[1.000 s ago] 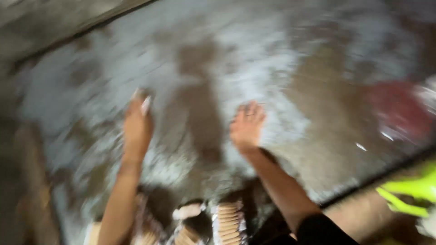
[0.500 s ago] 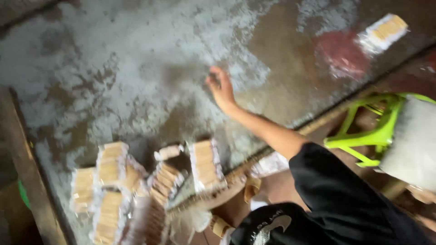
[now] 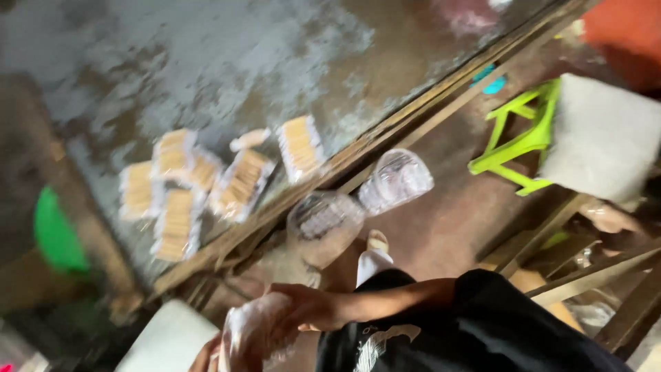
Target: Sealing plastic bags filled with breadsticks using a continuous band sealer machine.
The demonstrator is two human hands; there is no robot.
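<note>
At the bottom of the frame, the right hand (image 3: 310,306) grips a clear plastic bag (image 3: 258,331), fingers curled; the left hand (image 3: 205,357) touches it below, its grip indiscernible. Wrapped biscuit packs (image 3: 206,179) lie on the grey table (image 3: 227,62), centre left; a green stool (image 3: 520,134) stands right.

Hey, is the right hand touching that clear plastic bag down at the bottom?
Touching. In the head view the right hand lies against the clear plastic bag, its fingers overlapping the bag's crumpled upper edge with no gap between them, though the picture is blurred.
</note>
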